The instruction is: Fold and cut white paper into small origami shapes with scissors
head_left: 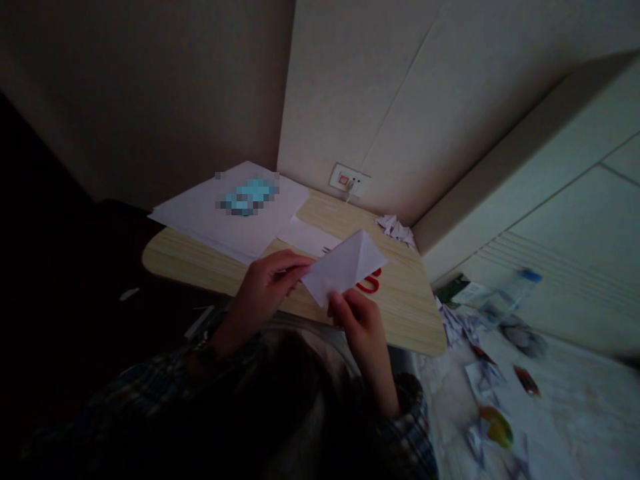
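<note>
A white folded paper (345, 265) with a raised crease is held above the front of a small light wooden table (410, 313). My left hand (265, 287) pinches its left edge with fingers closed. Under its lower edge, my right hand (363, 323) grips it with thumb and fingers. Red-handled scissors (371, 283) lie on the table just behind the paper, mostly hidden by it.
A stack of white sheets (230, 213) covers the table's far left. Small folded paper pieces (396, 228) lie at the far right corner below a wall socket (349, 180). More folded papers (457, 323), a plastic bottle (510, 293) and scraps litter the white surface at right.
</note>
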Tool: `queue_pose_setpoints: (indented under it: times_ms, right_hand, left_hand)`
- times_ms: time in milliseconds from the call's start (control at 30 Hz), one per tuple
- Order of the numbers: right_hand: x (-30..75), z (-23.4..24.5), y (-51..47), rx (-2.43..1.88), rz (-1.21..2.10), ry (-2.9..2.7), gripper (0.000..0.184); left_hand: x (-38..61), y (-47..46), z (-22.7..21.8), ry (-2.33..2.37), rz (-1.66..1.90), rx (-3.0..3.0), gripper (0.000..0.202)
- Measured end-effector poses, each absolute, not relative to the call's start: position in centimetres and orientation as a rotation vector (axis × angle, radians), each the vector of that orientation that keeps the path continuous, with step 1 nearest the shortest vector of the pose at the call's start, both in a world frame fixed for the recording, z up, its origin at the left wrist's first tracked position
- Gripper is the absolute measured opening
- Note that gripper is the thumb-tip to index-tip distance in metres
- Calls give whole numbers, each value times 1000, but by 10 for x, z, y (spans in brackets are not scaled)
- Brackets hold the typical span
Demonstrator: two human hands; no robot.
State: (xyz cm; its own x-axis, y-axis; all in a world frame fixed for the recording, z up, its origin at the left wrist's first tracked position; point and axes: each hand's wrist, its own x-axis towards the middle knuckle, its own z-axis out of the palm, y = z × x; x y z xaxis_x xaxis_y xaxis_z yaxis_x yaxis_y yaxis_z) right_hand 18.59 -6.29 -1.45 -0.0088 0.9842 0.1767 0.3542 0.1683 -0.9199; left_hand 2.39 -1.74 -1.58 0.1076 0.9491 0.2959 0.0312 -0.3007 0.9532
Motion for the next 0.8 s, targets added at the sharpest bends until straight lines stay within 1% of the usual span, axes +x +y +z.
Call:
queue_pose_setpoints:
  times_ms: [67,167,300,433,600,633,733,800]
  right_hand:
    - [190,-16,-62,-1353,820,-1441,33]
    - [192,-17,-63,-1343,785,-1389,33]
    - [187,-16,-67,-1327,774,-1328,33]
    - [180,-16,-68,-1312,776,-1226,35]
    - [178,-20,-64,-1264,812,-1166,36]
    - [179,-21,-63,-1265,830,-1186,36]
    - [183,-24,-61,-1261,852,-1229,33]
    - [186,-25,-60,-1250,833,-1190,28]
  left_hand:
    - [23,-17,-17,989,1325,1591,13]
    - [22,-17,-18,965,1299,1641,15]
    - [23,-21,-15,951,1268,1589,19]
    - [28,-27,-12,859,1163,1549,24]
    - [31,-29,-8,815,1143,1462,48]
    - [31,-29,-8,833,1147,1457,49]
    - [29,-27,-10,861,1161,1498,39]
    - [28,-27,-12,874,1167,1540,36]
